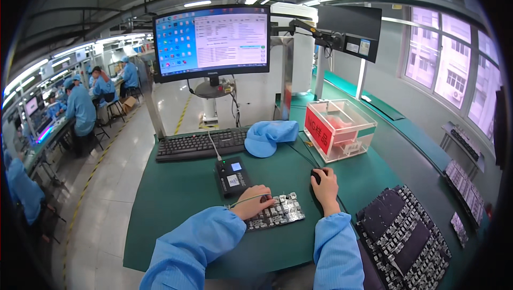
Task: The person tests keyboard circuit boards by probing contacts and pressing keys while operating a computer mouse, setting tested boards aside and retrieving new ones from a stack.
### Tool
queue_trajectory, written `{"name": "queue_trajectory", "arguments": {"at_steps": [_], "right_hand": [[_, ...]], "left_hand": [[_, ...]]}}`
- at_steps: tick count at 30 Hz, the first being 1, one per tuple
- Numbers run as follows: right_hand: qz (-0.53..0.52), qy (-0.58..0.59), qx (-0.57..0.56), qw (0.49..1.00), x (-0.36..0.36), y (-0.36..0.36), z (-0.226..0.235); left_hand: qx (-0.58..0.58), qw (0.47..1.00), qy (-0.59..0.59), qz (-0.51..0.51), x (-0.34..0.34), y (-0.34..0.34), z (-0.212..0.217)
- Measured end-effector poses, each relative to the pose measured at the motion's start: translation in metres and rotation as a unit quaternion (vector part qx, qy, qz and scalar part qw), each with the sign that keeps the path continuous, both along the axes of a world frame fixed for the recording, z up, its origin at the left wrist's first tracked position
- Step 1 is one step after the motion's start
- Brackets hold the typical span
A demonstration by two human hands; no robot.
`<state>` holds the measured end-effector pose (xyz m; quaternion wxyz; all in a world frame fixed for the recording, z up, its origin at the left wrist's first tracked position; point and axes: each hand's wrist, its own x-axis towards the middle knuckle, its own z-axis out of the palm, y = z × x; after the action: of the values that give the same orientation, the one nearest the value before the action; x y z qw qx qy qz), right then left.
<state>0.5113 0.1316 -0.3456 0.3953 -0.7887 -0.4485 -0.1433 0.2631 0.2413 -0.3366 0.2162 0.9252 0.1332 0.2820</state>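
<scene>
My left hand (253, 203) is closed over a panel of small circuit boards (286, 210) lying on the green table mat. A thin greenish cable (247, 199) runs across that hand to its bent fingers, and its end is hidden there. Just behind the hand sits a small black box (232, 177) with a lit little screen and a pale cable plugged into its far side. To the right of the panel, my right hand (325, 186) rests around a black computer mouse (315, 176), its fingers curved over the top.
A monitor (212, 41) glows above the black keyboard (200, 145). Beside the keyboard lies a blue cloth cap (270, 136). A clear box with a red label (340, 132) stands at the back right. Stacked circuit board panels (409, 239) fill the near right. People in blue work at left.
</scene>
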Motion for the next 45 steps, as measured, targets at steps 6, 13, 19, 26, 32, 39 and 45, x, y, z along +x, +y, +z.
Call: {"name": "queue_trajectory", "arguments": {"at_steps": [6,13,19,26,32,39,45], "right_hand": [[-0.003,0.007,0.000,1.000,0.000,0.003,0.000],[-0.054,-0.147,0.048,0.986,-0.011,-0.002,0.016],[0.177,0.334,0.405,0.833,-0.116,-0.046,0.063],[0.547,0.324,0.381,0.671,-0.231,-0.208,0.155],[0.602,0.247,0.397,0.647,-0.248,-0.230,0.166],[0.662,0.200,0.355,0.629,-0.245,-0.242,0.162],[0.589,0.250,0.324,0.697,-0.256,-0.258,0.174]], "left_hand": [[-0.012,1.000,-0.009,0.012,0.000,0.003,-0.002],[-0.075,0.997,-0.014,0.009,0.004,0.002,-0.003],[-0.084,0.996,0.002,0.030,-0.001,-0.001,-0.004],[-0.060,0.998,-0.008,0.015,0.001,0.002,-0.007],[-0.067,0.997,-0.029,0.021,-0.002,0.000,-0.004],[-0.088,0.996,-0.023,0.019,-0.001,-0.003,-0.003],[-0.042,0.999,-0.019,0.024,0.000,0.001,-0.008]]}}
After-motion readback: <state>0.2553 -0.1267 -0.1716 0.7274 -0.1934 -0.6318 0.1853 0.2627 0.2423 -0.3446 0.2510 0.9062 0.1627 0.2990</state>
